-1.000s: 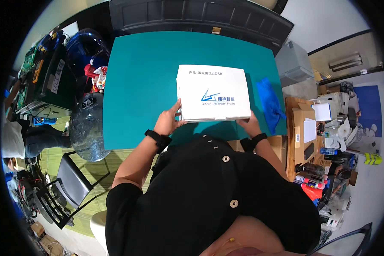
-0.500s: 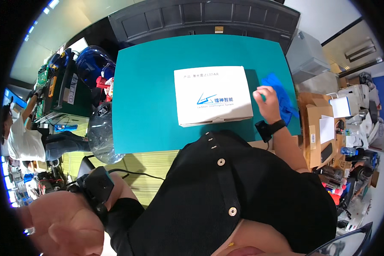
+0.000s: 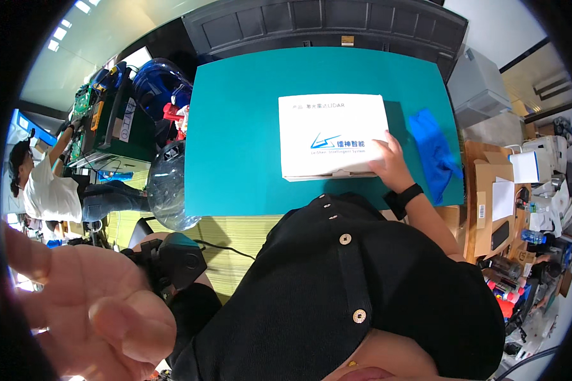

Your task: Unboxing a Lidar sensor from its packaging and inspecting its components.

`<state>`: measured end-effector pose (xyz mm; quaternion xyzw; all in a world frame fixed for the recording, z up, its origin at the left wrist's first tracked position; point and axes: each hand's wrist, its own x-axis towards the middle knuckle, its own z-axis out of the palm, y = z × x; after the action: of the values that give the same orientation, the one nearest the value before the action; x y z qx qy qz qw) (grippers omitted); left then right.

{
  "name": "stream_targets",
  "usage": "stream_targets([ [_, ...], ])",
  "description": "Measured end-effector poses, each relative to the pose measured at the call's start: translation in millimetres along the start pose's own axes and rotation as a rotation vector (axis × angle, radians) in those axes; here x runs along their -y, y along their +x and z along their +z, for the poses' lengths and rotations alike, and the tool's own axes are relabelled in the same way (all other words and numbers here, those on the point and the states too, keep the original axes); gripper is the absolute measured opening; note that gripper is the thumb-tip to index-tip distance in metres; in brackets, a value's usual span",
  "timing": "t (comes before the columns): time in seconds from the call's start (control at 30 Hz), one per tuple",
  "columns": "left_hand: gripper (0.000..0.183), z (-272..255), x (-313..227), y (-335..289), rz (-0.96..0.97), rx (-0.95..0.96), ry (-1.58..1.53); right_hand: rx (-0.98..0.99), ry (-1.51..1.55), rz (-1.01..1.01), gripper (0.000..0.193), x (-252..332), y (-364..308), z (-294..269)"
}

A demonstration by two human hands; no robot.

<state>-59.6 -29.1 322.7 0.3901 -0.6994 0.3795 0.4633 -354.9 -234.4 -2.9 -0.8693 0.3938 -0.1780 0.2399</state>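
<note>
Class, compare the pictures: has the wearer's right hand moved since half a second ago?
Yes. Judged against the green table, the right hand has moved left, away from the blue cloth toward the white box.

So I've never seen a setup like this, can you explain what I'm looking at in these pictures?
There's no robot here, just a person working bare-handed. The view comes from the left of two wide fisheye cameras worn on the head, looking down, so straight edges bend. On the teal table lie a white box and, to its right, a crumpled blue cloth. The right hand has its fingers at the box's near right corner; whether they grip it, I can't tell. The left hand is open close to the lens, holding nothing.
</note>
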Motion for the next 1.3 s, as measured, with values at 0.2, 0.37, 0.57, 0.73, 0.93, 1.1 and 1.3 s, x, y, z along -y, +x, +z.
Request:
stream_targets([
  [0.2, 0.027, 32, 4, -46, -0.181, 0.025, -0.111, -0.069, -0.004, -0.061, 0.054, -18, -2, 12],
  [0.37, 0.044, 80, 11, -153, -0.750, 0.668, -0.262, -0.227, -0.061, 0.034, 0.043, 10, -10, -1],
  [0.57, 0.050, 116, -29, -289, -1.183, 0.865, -0.483, -0.144, 0.066, -0.026, 0.028, 47, -26, 5],
  [0.73, 0.052, 125, -43, -304, -1.266, 0.774, -0.569, -0.080, -0.023, -0.307, 0.032, 72, -30, 22],
  [0.93, 0.049, 127, -41, -308, -1.337, 0.747, -0.588, -0.113, -0.173, -0.281, 0.039, 75, -32, 32],
  [1.1, 0.049, 127, -41, -310, -1.339, 0.741, -0.613, -0.059, -0.295, -0.285, 0.020, 68, -38, 40],
  [1.3, 0.048, 124, -41, -311, -1.326, 0.757, -0.611, -0.040, -0.219, -0.268, 0.011, 67, -44, 42],
])
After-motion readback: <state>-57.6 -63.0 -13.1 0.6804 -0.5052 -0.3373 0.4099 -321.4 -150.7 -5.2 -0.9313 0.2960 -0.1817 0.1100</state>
